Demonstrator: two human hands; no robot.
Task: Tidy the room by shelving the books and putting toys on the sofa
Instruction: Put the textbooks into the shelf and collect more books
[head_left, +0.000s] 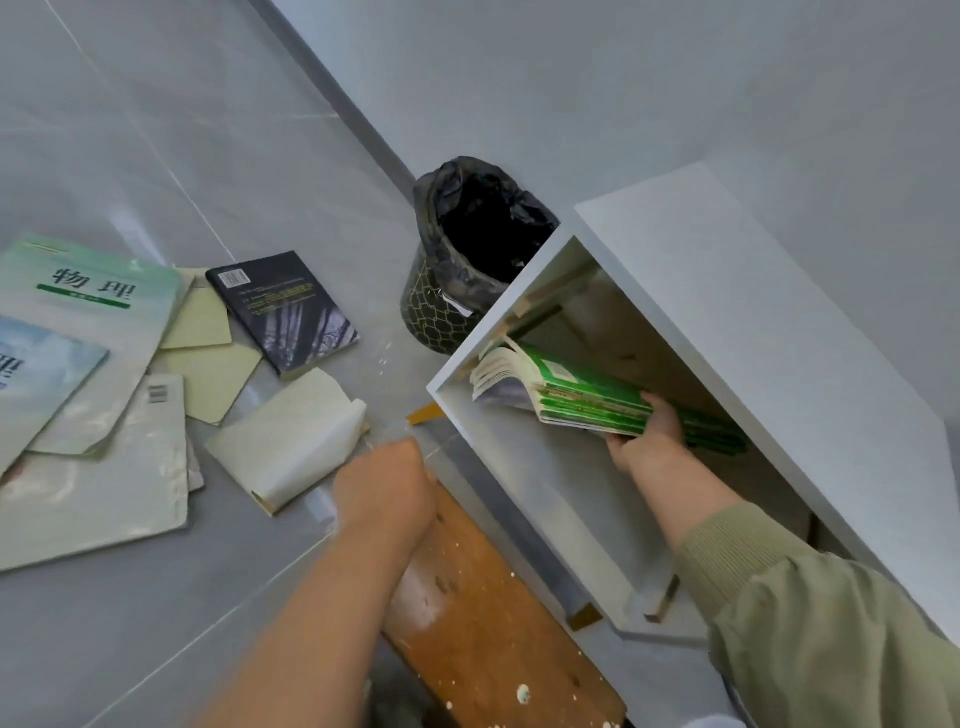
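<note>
Left arm bare, stretched forward, left hand (384, 488) knuckles-up, fingers seemingly curled under and hidden, right arm in olive sleeve (779, 587), right hand (647, 436) gripping green books (587, 397)

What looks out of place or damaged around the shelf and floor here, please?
The textbooks and a dark book lie scattered on the floor, not shelved. The cream book has its cover curled back. In the white shelf, the green books gripped by the right hand sit tilted, pages splayed.
</note>
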